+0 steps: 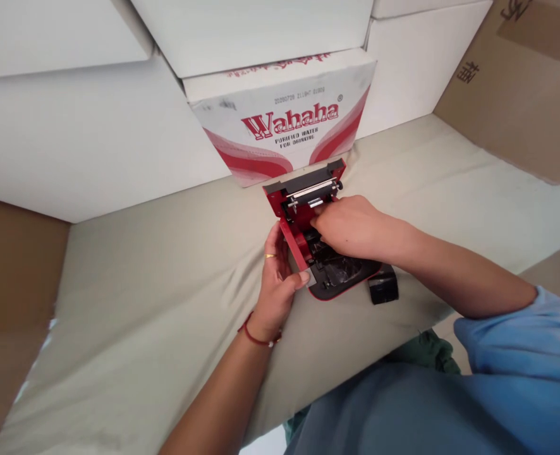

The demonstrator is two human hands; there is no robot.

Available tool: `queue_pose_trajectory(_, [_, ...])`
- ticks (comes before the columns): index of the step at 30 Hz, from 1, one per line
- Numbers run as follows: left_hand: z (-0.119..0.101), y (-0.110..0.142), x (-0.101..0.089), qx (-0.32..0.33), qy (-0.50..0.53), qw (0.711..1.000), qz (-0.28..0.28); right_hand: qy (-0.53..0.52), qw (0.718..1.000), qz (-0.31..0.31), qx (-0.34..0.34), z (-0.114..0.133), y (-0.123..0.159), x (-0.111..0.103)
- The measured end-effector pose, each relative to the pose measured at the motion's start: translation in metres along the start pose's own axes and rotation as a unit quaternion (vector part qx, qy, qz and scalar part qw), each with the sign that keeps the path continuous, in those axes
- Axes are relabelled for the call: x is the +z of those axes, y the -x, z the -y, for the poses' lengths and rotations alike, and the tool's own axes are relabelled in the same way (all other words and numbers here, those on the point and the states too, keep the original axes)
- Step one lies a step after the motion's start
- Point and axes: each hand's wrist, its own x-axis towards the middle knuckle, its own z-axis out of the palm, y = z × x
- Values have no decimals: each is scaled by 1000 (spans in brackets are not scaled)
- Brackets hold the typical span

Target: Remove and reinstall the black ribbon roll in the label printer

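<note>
A red and black label printer [327, 294] sits on the cloth with its lid [305, 179] raised. A dark roller [311, 192] runs across the inside of the lid. My left hand [280, 265] grips the printer's left wall, thumb on the near corner and fingers around the outer side. Inside the printer's open body is my right hand [349, 227], its fingers curled; their tips and anything in them are hidden. A glossy black piece [383, 284] lies against the printer's near right side, partly covered by it.
Behind the printer stands a white and red Wahaha water carton [289, 129], with white boxes [85, 139] stacked around it. Brown cardboard boxes flank the scene at left [14, 284] and right [521, 95]. A wrinkled beige cloth [166, 303] covers the surface.
</note>
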Motion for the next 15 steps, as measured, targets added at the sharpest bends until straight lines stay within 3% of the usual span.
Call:
queue_pose_trajectory(4, [0,-1,1,-3,6,1000,-3,-11,1000,-7,-6,-4,4,1])
queue_pose_trajectory(7, [-4,0,3,-14,12,1000,-13,-77,996,-34,-28,-17,24,2])
queue_pose_trajectory(11, [-7,-1,5,-27,8,999,-19,-216,966,-130,-63,-58,73,13])
queue_pose_trajectory(15, [-7,-2,4,-23,8,999,-21,-257,947,-190,-20,-109,110,32])
